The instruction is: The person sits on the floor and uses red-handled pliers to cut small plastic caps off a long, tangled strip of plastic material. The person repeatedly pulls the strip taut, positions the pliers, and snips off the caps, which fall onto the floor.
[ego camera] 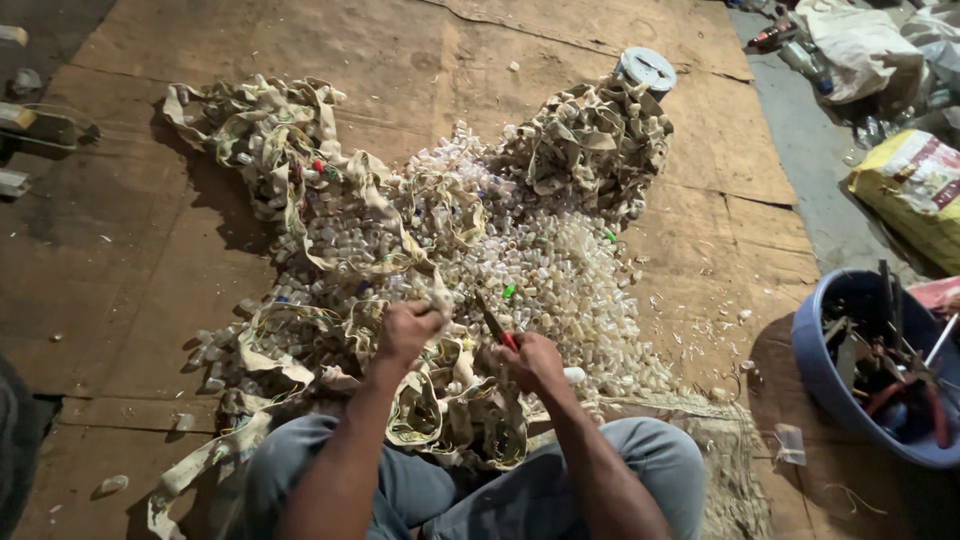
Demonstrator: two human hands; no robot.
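A cream strip of webbing (425, 285) is held pinched in the closed left hand (408, 330), just above the person's lap, its long axis running up and away over the pile of small pale plastic caps (520, 260). Red-handled cutters (495, 325) are gripped in the closed right hand (532, 362), just right of the strip, blades pointing toward it.

Informal scrap-sorting workshop, floor-level. Flattened cardboard sheets (640, 40) serve as the work surface. Ahead of the hands: big heap of small plastic caps/bottle bits (540, 270) mixed w/ tangled fabric strips (270, 130). Right of the grip, a blue tub (815, 360) full of hand tools; farther right, sacks (915, 185) and loose bottles on bare concrete.
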